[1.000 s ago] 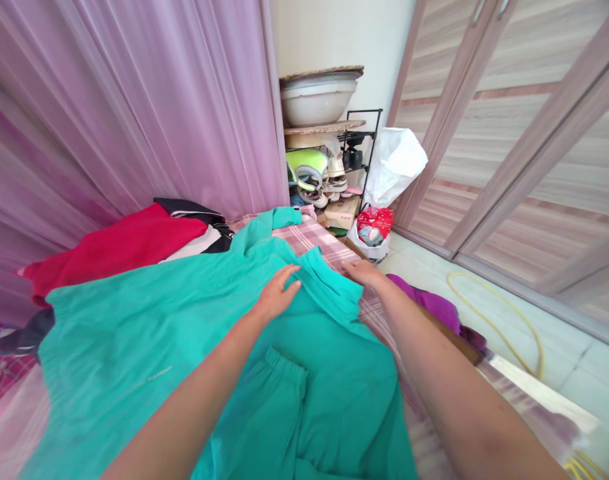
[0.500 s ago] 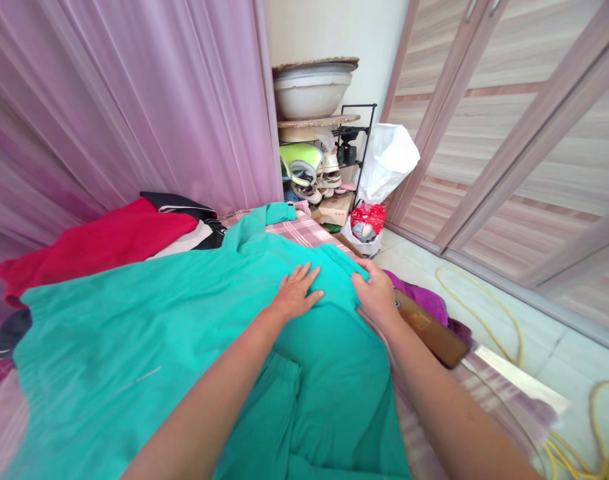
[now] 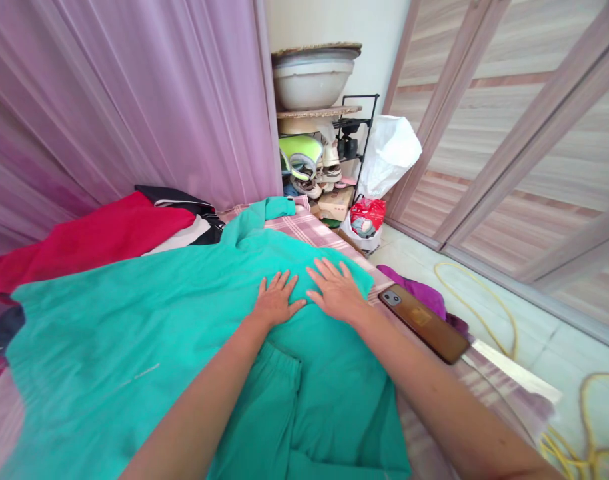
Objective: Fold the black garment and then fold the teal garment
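Note:
A large teal garment (image 3: 134, 320) lies spread over the bed, with a sleeve ending in a gathered cuff folded across its lower middle. My left hand (image 3: 275, 300) rests flat on the cloth, fingers apart. Just to its right, my right hand (image 3: 334, 290) also lies open on the fabric, palm down, near the garment's right edge. Neither hand grips anything. Beyond my right forearm sits a brown-cased phone (image 3: 424, 323) with a white cable plugged into its end.
Red (image 3: 94, 233) and dark clothes lie at the left by the pink curtain (image 3: 184, 100). A plaid bed cover (image 3: 304, 230) shows underneath. Behind stand a shoe rack (image 3: 369, 127) and a white bag (image 3: 389, 153). Yellow cable (image 3: 489, 300) coils on the floor by the wardrobe (image 3: 509, 133).
My right hand has let go of the garment's right edge and moved left onto the cloth, now flat. The left hand has shifted slightly left. The phone's camera end is now uncovered.

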Demonstrator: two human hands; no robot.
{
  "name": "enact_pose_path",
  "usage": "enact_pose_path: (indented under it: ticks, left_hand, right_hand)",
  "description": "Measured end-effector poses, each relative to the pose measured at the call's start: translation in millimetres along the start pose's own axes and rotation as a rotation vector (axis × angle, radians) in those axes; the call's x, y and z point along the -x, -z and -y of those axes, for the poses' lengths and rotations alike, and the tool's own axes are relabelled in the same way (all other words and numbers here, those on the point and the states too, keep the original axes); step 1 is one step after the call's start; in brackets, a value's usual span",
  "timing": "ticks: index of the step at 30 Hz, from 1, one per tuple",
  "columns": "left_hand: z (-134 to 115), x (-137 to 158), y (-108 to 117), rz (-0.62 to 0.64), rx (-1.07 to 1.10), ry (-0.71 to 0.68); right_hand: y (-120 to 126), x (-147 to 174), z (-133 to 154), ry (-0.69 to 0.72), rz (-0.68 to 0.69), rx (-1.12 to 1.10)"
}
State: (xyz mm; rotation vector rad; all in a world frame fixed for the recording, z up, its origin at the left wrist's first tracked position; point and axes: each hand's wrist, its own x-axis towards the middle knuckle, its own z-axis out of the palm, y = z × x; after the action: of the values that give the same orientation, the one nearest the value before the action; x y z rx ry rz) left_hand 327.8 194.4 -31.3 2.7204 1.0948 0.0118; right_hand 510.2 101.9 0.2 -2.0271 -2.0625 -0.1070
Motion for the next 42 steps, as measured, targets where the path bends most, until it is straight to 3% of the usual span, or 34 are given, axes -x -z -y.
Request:
enact_pose_path:
  ticks: [3, 9, 16, 20, 24, 29, 37, 42]
  left_hand:
    - [6.2, 11.6, 6.8, 0.007, 0.002, -0.030]
    - [55.1, 94.6, 12.1, -0.068, -0.159, -0.053]
    - [118.8, 221.0, 9.5, -0.153, -0.301, 0.273]
    - [132.0, 293.4, 10.9, -0.201, -0.285, 0.461]
    - [135.5, 348.7, 4.5, -0.190, -0.220, 0.610]
    - [137.5, 363.8, -4.9, -0.233, -0.154, 0.729]
    - [129.6, 362.3, -2.2, -0.263, -0.089, 0.724]
    - [131.4, 364.9, -7.0, -0.356, -0.090, 0.750]
  right_hand:
    - [-19.3, 3.8, -8.9, -0.105, 0.176, 0.038]
    - [-26.9, 7.5, -19.7, -0.100, 0.161, 0.086]
    - [-13.0, 24.3, 10.2, -0.123, 0.029, 0.163]
    - [-10.6, 47.2, 28.8, -0.038, -0.003, 0.135]
    - [-26.6, 69.9, 30.7, -0.013, 0.031, 0.144]
    - [-43.9, 80.8, 25.2, -0.012, -0.076, 0.168]
    - [-51.7, 79.6, 18.5, 0.006, -0.138, 0.185]
    - [-57.4, 79.2, 14.5, 0.026, -0.170, 0.186]
